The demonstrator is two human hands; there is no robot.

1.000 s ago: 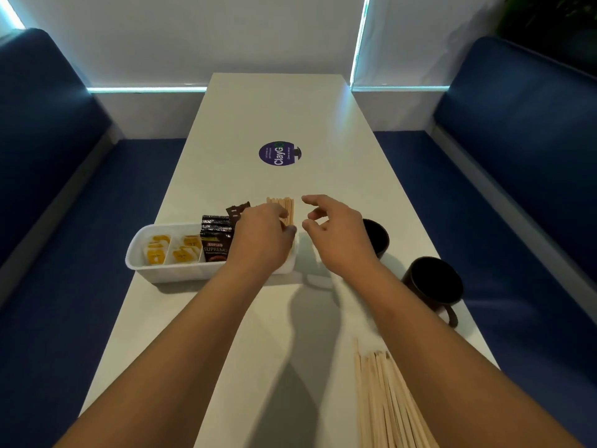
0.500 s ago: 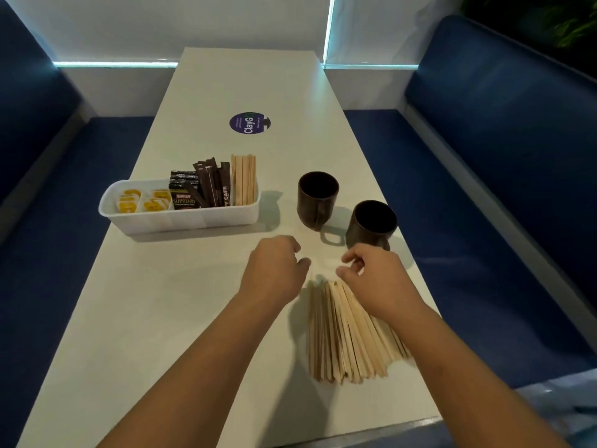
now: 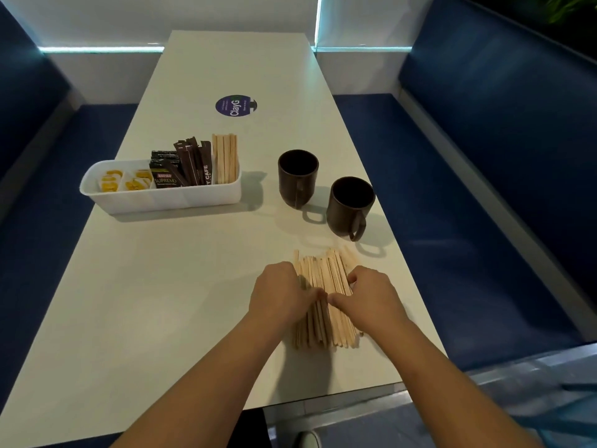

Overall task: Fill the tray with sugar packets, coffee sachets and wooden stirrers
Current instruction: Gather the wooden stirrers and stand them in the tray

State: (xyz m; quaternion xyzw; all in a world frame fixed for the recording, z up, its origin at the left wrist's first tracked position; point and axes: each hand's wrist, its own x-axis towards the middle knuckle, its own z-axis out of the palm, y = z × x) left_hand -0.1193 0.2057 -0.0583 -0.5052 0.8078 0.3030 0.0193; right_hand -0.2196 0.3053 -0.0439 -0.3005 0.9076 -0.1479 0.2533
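Table [image 3: 161, 302]: a long white top between blue bench seats, a round purple sticker [image 3: 236, 105] at its far middle.
Tray [image 3: 168, 198]: a white plastic tub at left centre, already holding yellow sugar packets [image 3: 124, 182] at its left end, dark coffee sachets [image 3: 182, 168] in the middle and a row of upright stirrers [image 3: 225, 158] at its right end.
Mugs: two dark brown mugs, empty as far as can be seen, stand right of the tray, the far mug [image 3: 298, 176] beside the near mug [image 3: 350, 205].
Loose stirrers [image 3: 323, 273]: a flat heap of pale wooden sticks on the table near the person, just in front of the near mug.
Left hand [image 3: 281, 295]: curled down on the heap's left edge, fingers pressing inward against the sticks; nothing lifted.
Right hand [image 3: 368, 295]: curled on the heap's right edge, thumb nearly meeting the left thumb; a closed grip cannot be confirmed.
Handling: the sticks look light, thin and stiff, likely to fan out or slide; pinching a bunch around its middle, ends squared, should keep it together.
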